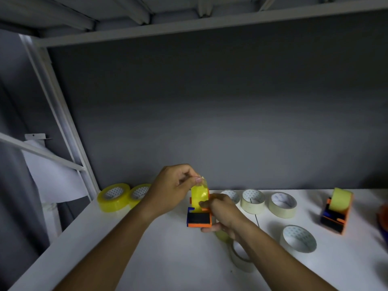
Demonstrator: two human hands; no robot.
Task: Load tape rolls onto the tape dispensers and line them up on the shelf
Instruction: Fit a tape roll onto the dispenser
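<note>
Dispenser in hand: the orange and black tape dispenser (199, 219) sits on the white shelf (147, 259), at about 6 o'clock in the view, a little right of the middle.
Yellow roll: a clear yellow tape roll (199, 196) stands upright in that dispenser.
Left hand: the left hand (174, 185) pinches the loose tape end (202, 179) above the roll, at its 12 o'clock.
Right hand: the right hand (222, 213) grips the dispenser's side, thumb on the roll.
How it will handle: I think the dispenser is light, hard plastic, so it could slide or tip. Hold its sides. The tape is thin and sticky and may fold onto itself. Hold only the very end.
Done one: a second loaded dispenser (336, 213) stands at 3 o'clock, well apart.
Spare rolls: two big yellow rolls (123, 196) lie at 9 o'clock. Pale cream rolls (282, 204) lie between the two dispensers.
Writing: small dotted marks inside the rolls are too tiny to read. No brand shows.
</note>
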